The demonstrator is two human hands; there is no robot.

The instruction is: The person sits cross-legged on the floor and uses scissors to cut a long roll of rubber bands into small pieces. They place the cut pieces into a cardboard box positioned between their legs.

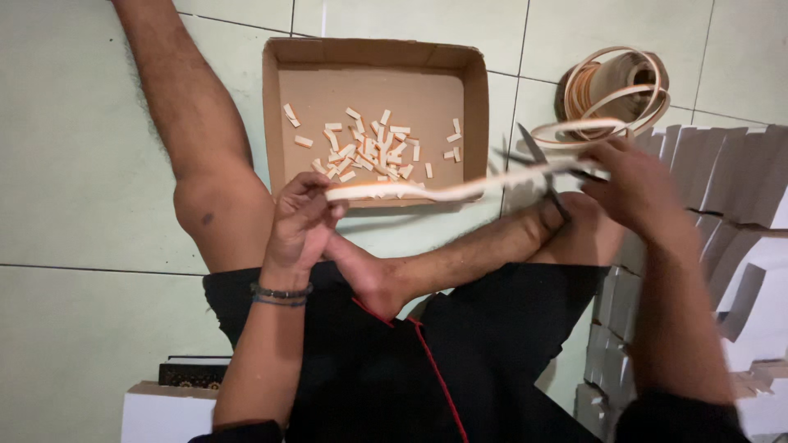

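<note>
My left hand (301, 215) pinches one end of a long pale strip (427, 191) and holds it level above the near edge of a shallow cardboard box (373, 53). My right hand (636, 187) grips scissors (542, 168) with blades open across the strip near its other end. The strip runs on to a coiled roll of the same band (611, 90) on the floor at the upper right. Several short cut pieces (369, 149) lie scattered inside the box.
I sit on a pale tiled floor (82, 164) with bare legs folded, one knee (217, 209) left of the box. Stacks of flat white cardboard pieces (730, 213) fill the right side. A white box with a dark book (176, 385) lies at lower left.
</note>
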